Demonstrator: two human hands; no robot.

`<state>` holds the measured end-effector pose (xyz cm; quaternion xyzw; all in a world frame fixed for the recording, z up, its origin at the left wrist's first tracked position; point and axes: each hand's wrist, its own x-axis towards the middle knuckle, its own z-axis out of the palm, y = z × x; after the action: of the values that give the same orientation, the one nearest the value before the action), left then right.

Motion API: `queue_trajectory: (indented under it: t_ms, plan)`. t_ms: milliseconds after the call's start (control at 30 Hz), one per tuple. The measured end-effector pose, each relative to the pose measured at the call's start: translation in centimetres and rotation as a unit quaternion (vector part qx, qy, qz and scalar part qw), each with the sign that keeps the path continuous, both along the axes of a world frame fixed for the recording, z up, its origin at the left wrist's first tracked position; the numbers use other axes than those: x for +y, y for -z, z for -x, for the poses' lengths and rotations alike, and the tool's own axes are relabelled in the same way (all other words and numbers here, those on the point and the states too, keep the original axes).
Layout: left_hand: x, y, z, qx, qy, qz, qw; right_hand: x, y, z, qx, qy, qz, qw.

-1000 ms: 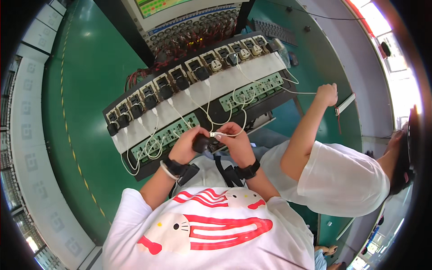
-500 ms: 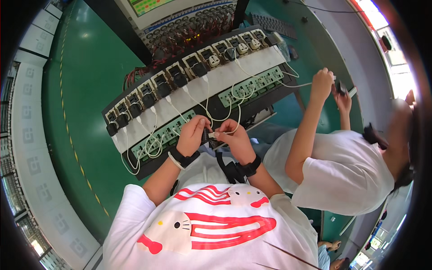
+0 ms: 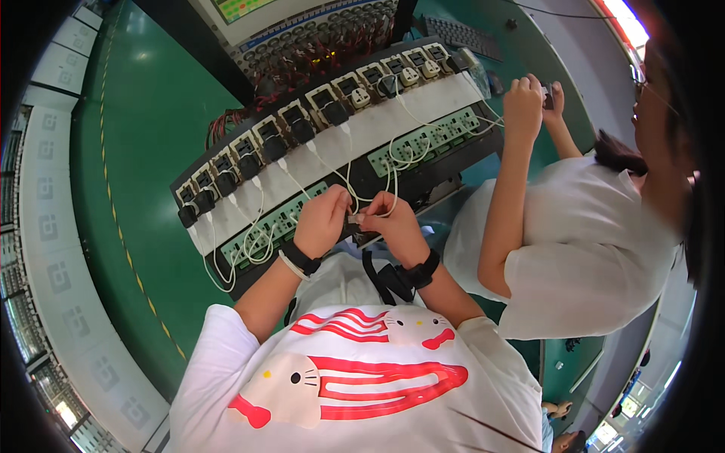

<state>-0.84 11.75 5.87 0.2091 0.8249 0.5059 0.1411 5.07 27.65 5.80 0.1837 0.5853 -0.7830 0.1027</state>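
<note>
My left hand (image 3: pixel 323 219) is closed around a small black charger, now mostly hidden behind its fingers. Close beside it, my right hand (image 3: pixel 393 229) pinches the plug (image 3: pixel 353 220) of a white cable (image 3: pixel 396 181). The plug's tip is up against the fingers of my left hand; whether it sits inside the charger I cannot tell. Both hands are just in front of a green board (image 3: pixel 281 219) of ports with white cables looped over it. Behind them, black chargers (image 3: pixel 273 146) stand in a slanted row of sockets.
A second green port board (image 3: pixel 427 141) lies to the right on the test bench. A machine with red wires (image 3: pixel 302 68) rises behind the sockets. A keyboard (image 3: pixel 461 38) lies at the far right. On my right, a co-worker (image 3: pixel 589 234) holds a small dark item.
My hands have stayed together over the front edge, and the black charger has turned out of sight behind my left fingers. The co-worker's hands have shifted up and left.
</note>
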Motion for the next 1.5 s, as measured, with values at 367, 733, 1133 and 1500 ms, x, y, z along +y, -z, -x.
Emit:
queue_trajectory:
  t_ms: [367, 733, 1133, 1500]
  plan:
    - [-0.2, 0.4, 1.5, -0.094, 0.007, -0.100, 0.990, 0.3, -1.3, 0.2, 0.006, -0.002, -0.014, 1.000]
    - [0.5, -0.7, 1.7, -0.016, 0.069, -0.025, 0.997, 1.2, -1.1, 0.5, -0.024, -0.065, -0.010, 0.998]
    - [3.7, -0.9, 2.5, 0.079, 0.094, 0.065, 0.990, 2.4, -2.0, -1.3, -0.202, -0.033, 0.015, 0.979]
    - [1.2, 0.0, 7.8, -0.069, -0.086, -0.079, 0.991, 0.0, 0.1, 7.3, 0.212, -0.140, -0.394, 0.883]
